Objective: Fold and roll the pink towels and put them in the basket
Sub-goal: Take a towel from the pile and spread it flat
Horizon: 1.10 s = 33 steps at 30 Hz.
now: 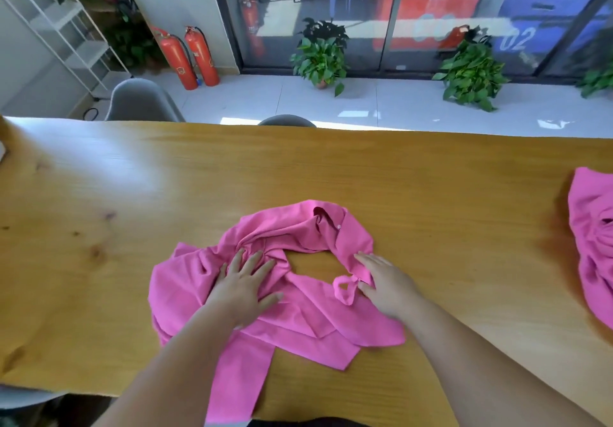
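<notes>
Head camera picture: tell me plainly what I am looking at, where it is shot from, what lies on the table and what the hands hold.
There is no machine here. A person works with two bare hands, and the single camera sits on their head, looking forward and down. A crumpled pink towel lies on the wooden table. The left hand presses flat on it with spread fingers. The right hand rests on its edge, fingers straight. Neither hand holds anything. A second pink towel lies further right, cut off by the picture's edge. No basket shows.
</notes>
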### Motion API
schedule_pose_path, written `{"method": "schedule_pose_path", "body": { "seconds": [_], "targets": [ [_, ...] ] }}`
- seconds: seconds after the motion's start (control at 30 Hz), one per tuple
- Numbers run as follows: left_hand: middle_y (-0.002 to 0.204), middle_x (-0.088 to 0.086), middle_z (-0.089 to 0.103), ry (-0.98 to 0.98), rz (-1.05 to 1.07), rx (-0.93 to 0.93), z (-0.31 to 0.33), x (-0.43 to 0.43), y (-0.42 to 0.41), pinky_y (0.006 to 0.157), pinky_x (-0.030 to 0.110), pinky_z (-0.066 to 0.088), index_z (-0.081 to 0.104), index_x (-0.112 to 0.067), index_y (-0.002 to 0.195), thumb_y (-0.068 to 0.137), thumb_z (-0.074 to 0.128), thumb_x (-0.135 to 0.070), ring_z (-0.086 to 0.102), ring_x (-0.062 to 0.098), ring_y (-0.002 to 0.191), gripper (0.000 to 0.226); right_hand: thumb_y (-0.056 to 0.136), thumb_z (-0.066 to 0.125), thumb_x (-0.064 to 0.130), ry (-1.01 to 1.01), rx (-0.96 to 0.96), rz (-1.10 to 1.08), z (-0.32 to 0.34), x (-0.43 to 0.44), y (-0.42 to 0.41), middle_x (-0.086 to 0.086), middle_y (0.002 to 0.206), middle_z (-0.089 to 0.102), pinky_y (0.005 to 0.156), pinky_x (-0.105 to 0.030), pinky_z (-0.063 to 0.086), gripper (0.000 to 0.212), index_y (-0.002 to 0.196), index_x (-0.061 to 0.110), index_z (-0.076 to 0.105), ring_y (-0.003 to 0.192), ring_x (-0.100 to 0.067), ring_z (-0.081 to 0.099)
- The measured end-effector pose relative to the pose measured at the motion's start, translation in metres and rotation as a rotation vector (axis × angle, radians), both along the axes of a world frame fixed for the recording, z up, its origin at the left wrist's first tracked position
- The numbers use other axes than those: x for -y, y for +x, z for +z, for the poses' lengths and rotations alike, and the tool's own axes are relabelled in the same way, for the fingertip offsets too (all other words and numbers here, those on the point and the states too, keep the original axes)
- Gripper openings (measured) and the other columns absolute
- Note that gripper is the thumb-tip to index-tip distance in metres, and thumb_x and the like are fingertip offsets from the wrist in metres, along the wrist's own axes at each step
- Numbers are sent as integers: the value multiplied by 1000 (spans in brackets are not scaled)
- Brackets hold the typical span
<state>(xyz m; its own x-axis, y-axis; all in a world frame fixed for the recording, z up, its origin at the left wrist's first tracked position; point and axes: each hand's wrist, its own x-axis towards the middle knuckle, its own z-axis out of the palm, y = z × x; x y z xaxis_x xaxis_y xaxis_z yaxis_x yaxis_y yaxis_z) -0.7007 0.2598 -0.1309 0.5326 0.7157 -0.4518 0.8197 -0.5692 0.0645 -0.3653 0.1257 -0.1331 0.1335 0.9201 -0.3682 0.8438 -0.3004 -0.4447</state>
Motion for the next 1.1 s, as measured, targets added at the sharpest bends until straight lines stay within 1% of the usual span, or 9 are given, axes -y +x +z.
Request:
{"method": "schedule_pose_path", "body": {
  "seconds": [0.1,0.17,0.27,0.5,0.6,0.73,0.9,1.0,1.1],
  "targets": [
    [172,-9,26,83,27,39,9,0,-35,127,67,11,31,-47,161,91,16,-93,12,34,161,85,107,58,27,0,-34,-33,2,-6,-27,5,167,41,124,-27,25,57,162,26,42,156,-14,33],
    [153,-9,52,212,-19,84,16,1,-47,123,71,12,55,-43,145,94,24,-89,33,35,150,75,109,55,27,-12,-45,-75,6,-9,-40,5,163,47,118,-27,31,50,158,28,48,151,-15,41],
    [140,-2,61,359,-107,197,21,0,-45,123,73,12,69,-34,129,99,42,-77,42,40,143,59,110,53,26,6,-66,-177,15,-12,-49,5,153,59,105,-31,43,42,152,30,57,138,-21,55],
    [170,3,33,228,-278,301,30,-16,22,130,56,15,53,-34,152,97,43,-71,24,39,157,67,113,47,30,87,-29,-269,45,-20,-27,1,142,66,102,-33,46,36,144,31,64,129,-25,61],
    [176,4,18,174,-338,293,34,-25,57,130,53,10,38,-36,161,99,40,-70,13,39,161,71,113,45,33,117,-23,-290,56,-22,-8,-2,134,68,96,-33,46,36,144,33,64,122,-26,64],
    [178,7,4,123,-348,249,41,-35,96,131,51,6,24,-36,167,102,45,-65,4,35,163,74,114,44,36,119,-4,-333,70,-32,23,-3,138,70,97,-35,48,38,145,30,63,126,-29,63],
    [177,8,7,69,-299,189,41,-52,122,130,51,11,25,-33,167,103,49,-59,9,34,161,73,111,53,29,157,-16,-371,80,-56,74,-1,125,76,84,-35,47,29,131,24,73,115,-28,68],
    [173,0,20,77,-296,170,42,-66,132,130,46,18,27,-27,166,101,52,-57,20,31,157,75,104,65,30,185,-34,-401,87,-78,106,7,111,79,78,-33,50,18,114,34,79,100,-18,70],
    [170,-3,26,59,-287,133,44,-84,144,128,43,21,24,-20,166,101,50,-59,25,29,154,80,99,72,36,191,-2,-417,94,-103,135,6,99,76,71,-30,45,14,111,40,78,95,-18,69]
  ]
}}
